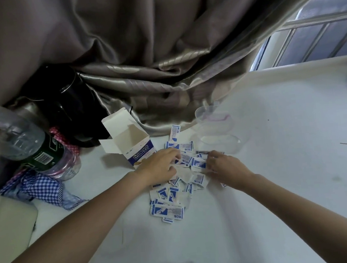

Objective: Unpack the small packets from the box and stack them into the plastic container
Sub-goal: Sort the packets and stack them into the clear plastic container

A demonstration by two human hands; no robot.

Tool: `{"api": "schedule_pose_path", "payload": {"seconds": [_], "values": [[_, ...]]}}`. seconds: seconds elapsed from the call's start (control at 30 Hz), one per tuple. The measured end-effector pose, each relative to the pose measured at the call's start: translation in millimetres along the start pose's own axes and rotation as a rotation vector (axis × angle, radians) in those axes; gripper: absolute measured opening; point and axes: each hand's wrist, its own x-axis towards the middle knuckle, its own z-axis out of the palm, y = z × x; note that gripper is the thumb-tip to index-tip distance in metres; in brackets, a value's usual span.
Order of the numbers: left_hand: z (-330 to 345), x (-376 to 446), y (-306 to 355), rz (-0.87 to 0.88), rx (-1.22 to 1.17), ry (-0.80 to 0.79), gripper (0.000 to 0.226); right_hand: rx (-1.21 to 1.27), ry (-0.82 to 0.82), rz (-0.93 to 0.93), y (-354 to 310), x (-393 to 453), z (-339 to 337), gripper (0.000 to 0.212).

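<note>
Both hands rest palm-down on a scattered pile of small packets (175, 186) on the white counter (281, 184): the left hand (161, 164) and right hand (223, 163) have fingers curled into the packets, though whether either pinches one I cannot tell. The opened box (131, 144) stands just far-left of the pile; the clear plastic container (215, 127) sits far-right.

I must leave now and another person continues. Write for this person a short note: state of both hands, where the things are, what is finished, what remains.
Left hand: resting on the packets, fingers bent; no clear grip.
Right hand: also on the pile, gathering; grip unclear.
Box: open, beside the left hand; inside looks empty.
Packets: scattered loose on the table.
Plastic container: clear, behind the pile, apparently empty.
Done: box unpacked.
Left: stack all packets into the container.
</note>
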Motion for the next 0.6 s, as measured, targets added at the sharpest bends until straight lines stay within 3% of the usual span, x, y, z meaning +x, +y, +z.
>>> {"api": "schedule_pose_path", "payload": {"seconds": [0.13,0.27,0.4,0.6], "values": [[2,21,-4,-0.01,0.135,-0.066,0.061,0.124,0.046,0.084,-23,14,10,0.032],[6,25,-2,0.02,0.356,-0.094,0.052,0.167,0.041,0.132,-24,14,17,0.038],[1,23,0,-0.01,0.27,0.014,0.019,0.242,0.086,0.208,-7,7,5,0.024],[-17,21,7,-0.109,0.023,0.154,0.02,0.347,0.066,0.192,-1,7,-5,0.029]]}}
